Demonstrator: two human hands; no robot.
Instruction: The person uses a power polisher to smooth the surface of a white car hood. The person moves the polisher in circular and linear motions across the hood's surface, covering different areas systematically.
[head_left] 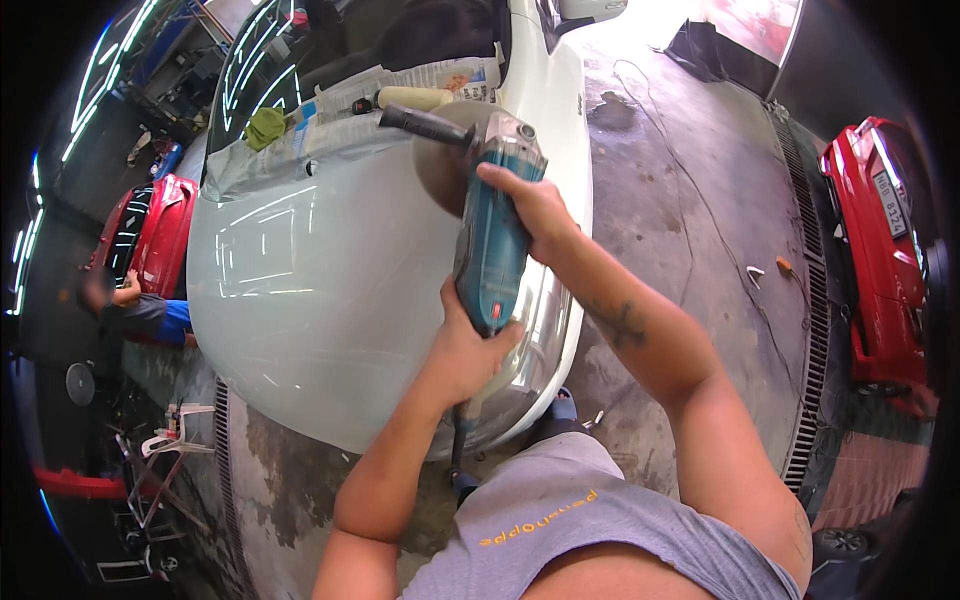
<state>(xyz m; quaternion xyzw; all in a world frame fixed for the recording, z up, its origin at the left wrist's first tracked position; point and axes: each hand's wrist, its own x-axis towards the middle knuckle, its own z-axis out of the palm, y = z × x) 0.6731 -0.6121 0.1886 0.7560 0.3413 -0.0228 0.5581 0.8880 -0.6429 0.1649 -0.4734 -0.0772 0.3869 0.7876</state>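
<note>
A teal rotary polisher (493,235) with a grey metal head is held over the white car's hood (300,310). My left hand (465,355) is closed around its rear end, where the power cord hangs down. My right hand (540,210) wraps the body near the head, thumb lying across the casing. The black side handle (425,125) sticks out to the left with no hand on it. Behind the head shows the round pad (437,165), partly hidden; I cannot tell whether it touches the hood. Light strips reflect in the glossy paint.
Newspaper masking (440,77) lines the windshield base, with a green cloth (265,128) and a pale bottle (412,97) on it. Cords (715,215) trail over the floor at right, near a red car (880,270). Another person (150,310) crouches by red bodywork at left, above a white stool (180,430).
</note>
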